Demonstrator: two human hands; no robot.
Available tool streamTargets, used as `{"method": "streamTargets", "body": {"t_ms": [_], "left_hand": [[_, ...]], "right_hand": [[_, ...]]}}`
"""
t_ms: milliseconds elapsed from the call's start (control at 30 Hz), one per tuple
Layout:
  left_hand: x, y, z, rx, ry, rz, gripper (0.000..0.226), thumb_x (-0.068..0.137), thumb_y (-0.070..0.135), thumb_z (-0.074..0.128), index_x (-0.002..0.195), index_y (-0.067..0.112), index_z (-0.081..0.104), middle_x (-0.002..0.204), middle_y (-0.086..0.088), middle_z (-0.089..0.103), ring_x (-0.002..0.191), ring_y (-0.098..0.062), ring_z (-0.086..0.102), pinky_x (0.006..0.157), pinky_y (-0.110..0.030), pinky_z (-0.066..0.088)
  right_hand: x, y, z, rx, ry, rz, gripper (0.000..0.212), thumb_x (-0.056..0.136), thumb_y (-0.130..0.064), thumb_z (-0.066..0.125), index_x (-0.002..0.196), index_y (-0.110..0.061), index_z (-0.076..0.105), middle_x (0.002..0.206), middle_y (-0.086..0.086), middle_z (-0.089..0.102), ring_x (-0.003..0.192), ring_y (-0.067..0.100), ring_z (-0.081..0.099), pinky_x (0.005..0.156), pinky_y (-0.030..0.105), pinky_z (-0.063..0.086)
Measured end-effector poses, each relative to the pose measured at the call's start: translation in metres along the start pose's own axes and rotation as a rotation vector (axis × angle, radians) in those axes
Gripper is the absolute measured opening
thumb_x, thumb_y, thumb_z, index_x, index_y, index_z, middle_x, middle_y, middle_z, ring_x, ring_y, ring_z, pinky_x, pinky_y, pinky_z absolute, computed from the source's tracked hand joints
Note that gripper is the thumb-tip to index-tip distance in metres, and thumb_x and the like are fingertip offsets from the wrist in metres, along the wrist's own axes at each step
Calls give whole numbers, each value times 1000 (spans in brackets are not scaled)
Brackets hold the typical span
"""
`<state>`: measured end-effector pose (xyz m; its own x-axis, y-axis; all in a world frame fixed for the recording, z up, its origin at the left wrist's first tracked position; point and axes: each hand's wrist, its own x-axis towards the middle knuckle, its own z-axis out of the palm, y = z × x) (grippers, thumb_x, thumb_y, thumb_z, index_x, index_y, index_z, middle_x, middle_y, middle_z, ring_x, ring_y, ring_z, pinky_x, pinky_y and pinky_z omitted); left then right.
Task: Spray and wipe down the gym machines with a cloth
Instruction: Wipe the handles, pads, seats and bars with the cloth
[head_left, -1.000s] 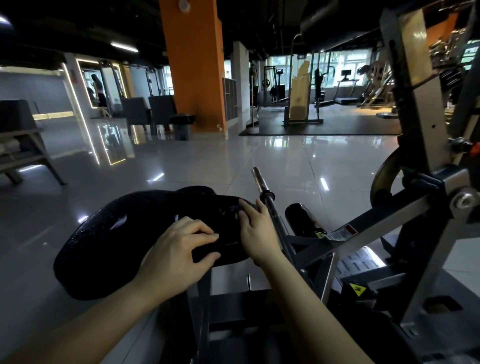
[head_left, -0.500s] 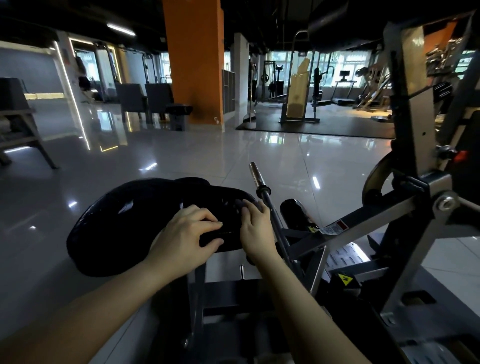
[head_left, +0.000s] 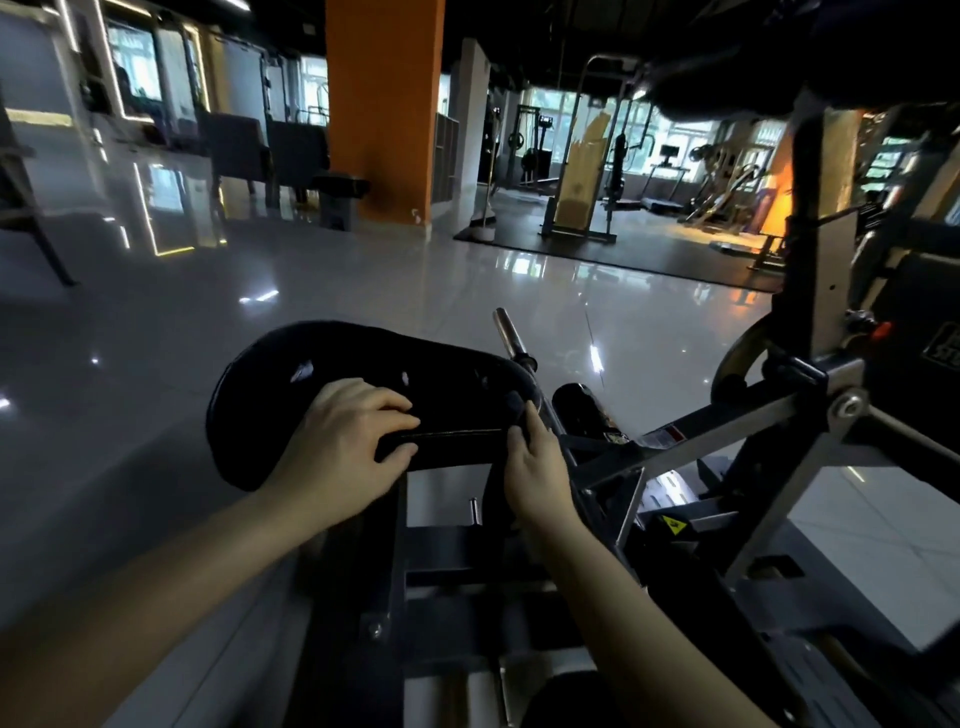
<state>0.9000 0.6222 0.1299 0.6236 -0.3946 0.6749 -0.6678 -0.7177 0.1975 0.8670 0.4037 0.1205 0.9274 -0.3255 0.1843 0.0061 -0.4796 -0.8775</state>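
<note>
A black padded pad (head_left: 363, 364) of a gym machine sits low in the middle of the view, carried on a dark post above the glossy grey floor (head_left: 363, 280); its long axis runs across the view, the broad rounded end to the left and slightly nearer, the narrower end to the right and slightly farther; its top is shiny.

The left hand (head_left: 343, 447) clasps the pad's near edge, fingers curled over the top and thumb against the front face; the right hand (head_left: 535, 467) is apart from it, at the pad's right end, fingers curled round that end; a small dark lump shows just above those fingers, and whether it is cloth cannot be told.

Just beside the right hand a chrome bar (head_left: 506, 332) points away and a little to the left, its bare tip past the pad's far edge; a black roller (head_left: 582, 410) lies right of it.

The machine's grey frame beam (head_left: 727, 431) slants up to the right; it bears a white-and-red sticker (head_left: 670, 434), too small to read; lower down is a yellow warning triangle (head_left: 674, 525); a dark panel (head_left: 940, 348) at the right edge carries pale lettering, cut off and unreadable.

An orange pillar (head_left: 384, 104) stands beyond.
</note>
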Motion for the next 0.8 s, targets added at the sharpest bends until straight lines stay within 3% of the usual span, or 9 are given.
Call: {"method": "streamTargets", "body": {"t_ms": [67,133,300,433,533,667,800], "left_hand": [[-10,-8,-7,-76,39,-63,36,86,45,60,103,20,80,108,8,73,102,-16,65,100,-35,41],[-13,-9,-8,-130,61,-78,40,85,46,56,102,19,81,106,8,73,100,-16,65,98,-36,43],[-15,-3,-10,-144,46,44,36,87,39,57,103,17,80,106,5,73,99,-20,66,101,-33,39],[-26,-17,-21,-124,85,112,34,89,29,53,103,15,80,106,2,73,100,-21,63,103,-34,38],[-24,-40,-31,-173,130,76,30,89,26,56,101,13,80,106,0,74,100,-21,66,100,-33,40],[-33,-64,-31,-202,129,109,25,89,29,65,102,14,80,108,2,73,101,-22,67,102,-36,43],[-44,-71,-32,-201,143,166,24,87,26,68,103,12,80,112,-1,71,106,-25,64,105,-39,42]], "right_hand": [[-6,-6,7,64,63,28,48,109,-18,38,158,-18,39,158,9,44,143,22,44,108,24,35],[-11,-14,20,94,113,77,49,109,-15,39,158,-15,39,160,9,39,146,23,39,112,25,32],[-33,-43,69,124,143,166,50,106,-14,38,156,-12,33,160,25,26,146,40,31,120,46,31],[-40,-64,107,212,129,215,57,88,-29,39,144,-17,40,150,29,40,132,45,48,108,58,45],[-40,-55,110,263,172,190,47,79,-28,38,122,-22,57,127,25,60,107,36,63,90,48,57],[-56,-50,93,213,288,119,31,92,-14,51,109,-20,76,88,2,74,74,12,59,65,26,45],[-56,-56,80,161,450,120,19,90,-6,66,99,-15,80,78,-1,75,64,7,64,60,24,51]]}}
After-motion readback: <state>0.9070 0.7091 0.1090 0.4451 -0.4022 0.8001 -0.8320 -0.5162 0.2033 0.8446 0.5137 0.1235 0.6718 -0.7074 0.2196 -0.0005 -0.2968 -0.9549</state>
